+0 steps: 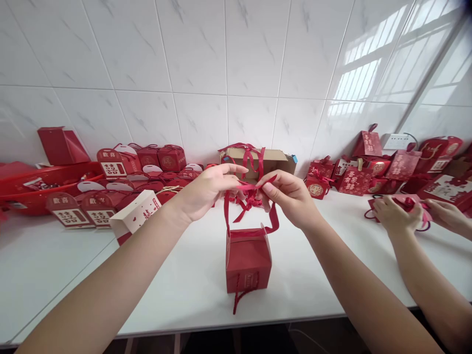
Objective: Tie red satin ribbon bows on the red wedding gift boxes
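Observation:
A small red gift box (248, 261) stands on the white table in front of me, with a dark red cord hanging down its near side. Red ribbon (273, 220) runs up from both sides of its top. Above the box, my left hand (214, 189) pinches the ribbon where its strands meet, fingers partly stretched out. Close beside it, my right hand (283, 194) grips the ribbon between thumb and fingers. The strands cross between the two hands; whether they form a knot I cannot tell.
An open cardboard box (278, 160) draped with red ribbons stands by the tiled wall. Several red gift boxes line the left, beside a red basin (22, 196). More boxes (356, 179) stand at right, where another person's hands (400, 215) handle a box.

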Motion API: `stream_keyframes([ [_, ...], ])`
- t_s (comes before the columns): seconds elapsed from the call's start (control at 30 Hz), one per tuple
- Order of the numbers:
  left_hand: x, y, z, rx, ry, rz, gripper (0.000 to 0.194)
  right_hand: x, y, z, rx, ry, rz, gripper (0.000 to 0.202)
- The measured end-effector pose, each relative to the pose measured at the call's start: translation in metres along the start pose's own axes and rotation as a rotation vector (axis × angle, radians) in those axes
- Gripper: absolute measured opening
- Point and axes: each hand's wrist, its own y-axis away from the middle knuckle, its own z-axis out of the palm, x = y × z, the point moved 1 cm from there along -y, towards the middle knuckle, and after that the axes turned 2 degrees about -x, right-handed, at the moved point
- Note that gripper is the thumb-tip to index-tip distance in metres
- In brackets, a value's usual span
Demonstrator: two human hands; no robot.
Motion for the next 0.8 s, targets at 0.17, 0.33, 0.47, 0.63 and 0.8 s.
stream_keyframes([
  [0.17,-0.0018,-0.0002,-0.0061,-0.014,0.24,-0.077,0.028,-0.0034,0.0025,-0.0026,-0.054,0.496,-0.242,0.013],
  [0.33,-0.002,-0.0002,-0.0054,-0.001,0.314,-0.102,0.022,-0.0043,0.0028,0.0007,-0.01,0.773,-0.396,0.019],
  [0.47,-0.0017,0.002,-0.0026,0.049,0.279,-0.046,0.026,-0.0014,0.0036,-0.0007,0.036,0.876,-0.434,0.02],
  [0.63,-0.003,0.0035,-0.006,0.057,0.291,-0.111,0.024,0.0005,0.0052,-0.0027,0.03,0.903,-0.418,0.022],
  [0.8,-0.0051,0.0009,-0.0104,-0.011,0.374,-0.156,0.019,0.0,0.0033,-0.0047,0.01,0.87,-0.447,0.024],
])
